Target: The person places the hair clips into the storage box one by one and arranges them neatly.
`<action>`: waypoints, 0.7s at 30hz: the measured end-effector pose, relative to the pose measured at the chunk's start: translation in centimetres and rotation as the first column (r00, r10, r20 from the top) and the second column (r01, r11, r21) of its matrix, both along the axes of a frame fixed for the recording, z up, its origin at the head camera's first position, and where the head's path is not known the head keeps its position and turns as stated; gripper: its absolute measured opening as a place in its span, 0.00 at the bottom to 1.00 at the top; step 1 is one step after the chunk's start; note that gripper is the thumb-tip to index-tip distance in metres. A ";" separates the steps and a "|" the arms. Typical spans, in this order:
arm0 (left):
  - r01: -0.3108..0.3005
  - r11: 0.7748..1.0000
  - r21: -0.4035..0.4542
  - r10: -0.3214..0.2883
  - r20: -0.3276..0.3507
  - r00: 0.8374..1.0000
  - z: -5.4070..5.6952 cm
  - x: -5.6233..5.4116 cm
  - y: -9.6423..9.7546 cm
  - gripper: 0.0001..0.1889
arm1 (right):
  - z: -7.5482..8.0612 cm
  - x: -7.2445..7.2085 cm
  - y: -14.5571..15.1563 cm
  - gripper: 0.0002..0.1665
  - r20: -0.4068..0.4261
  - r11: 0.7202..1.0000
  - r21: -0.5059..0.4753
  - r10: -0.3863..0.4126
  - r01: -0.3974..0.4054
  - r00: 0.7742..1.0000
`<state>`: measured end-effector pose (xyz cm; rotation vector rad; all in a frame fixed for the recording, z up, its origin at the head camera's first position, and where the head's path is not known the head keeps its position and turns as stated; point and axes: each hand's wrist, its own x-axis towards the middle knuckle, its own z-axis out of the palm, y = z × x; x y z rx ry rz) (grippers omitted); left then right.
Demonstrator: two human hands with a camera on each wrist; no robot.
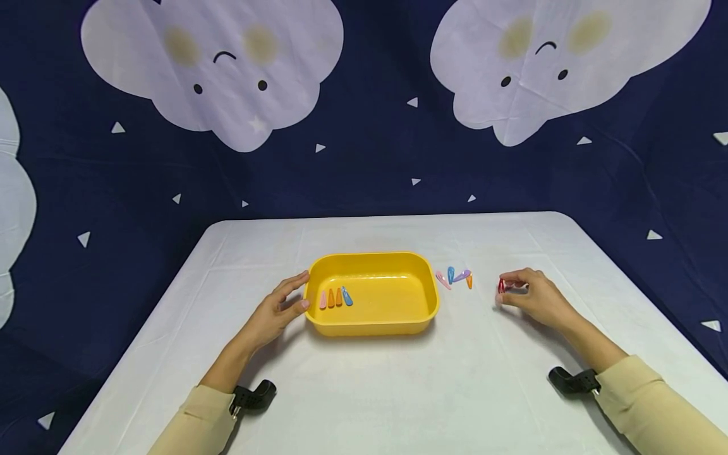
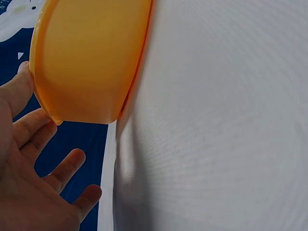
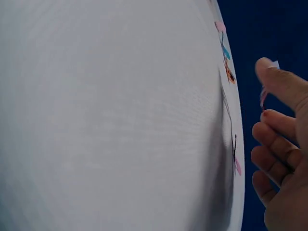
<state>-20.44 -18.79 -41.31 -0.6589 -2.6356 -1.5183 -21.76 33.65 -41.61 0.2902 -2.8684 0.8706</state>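
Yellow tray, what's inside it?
A pink clip, two orange clips and a blue clip, side by side in the yellow tray. The near wall hides its own inner face.

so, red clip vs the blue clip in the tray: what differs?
The red clip is pinched by the right hand; no hand touches the blue clip. The red clip is outside the yellow tray, to its right; the blue clip lies inside. Both are small next to the tray.

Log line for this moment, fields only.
left hand: touching yellow tray rim; right hand: pinching red clip; in tray: four clips in a row; on table: more clips beside tray
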 end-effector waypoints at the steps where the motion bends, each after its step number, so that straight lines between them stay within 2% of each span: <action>1: 0.000 1.000 -0.001 0.000 -0.001 1.000 0.0 0.0 0.0 0.28 | 0.2 0.1 -0.1 0.33 0.009 1.000 -0.006 -0.001 0.001 1.000; 6: 0.000 1.000 0.000 0.000 0.000 1.000 -0.1 0.0 0.0 0.28 | 1.2 0.3 -0.9 0.34 0.037 0.999 -0.033 -0.017 0.018 0.999; 15: -0.006 1.000 0.006 0.006 -0.001 1.000 -0.1 0.0 0.0 0.29 | 3.0 0.0 -2.8 0.32 -0.019 0.998 -0.063 0.003 -0.004 1.000; 21: -0.002 1.000 0.005 0.002 0.004 1.000 0.0 0.0 0.0 0.29 | 4.4 0.0 -4.2 0.34 0.016 0.995 -0.101 0.015 -0.013 1.000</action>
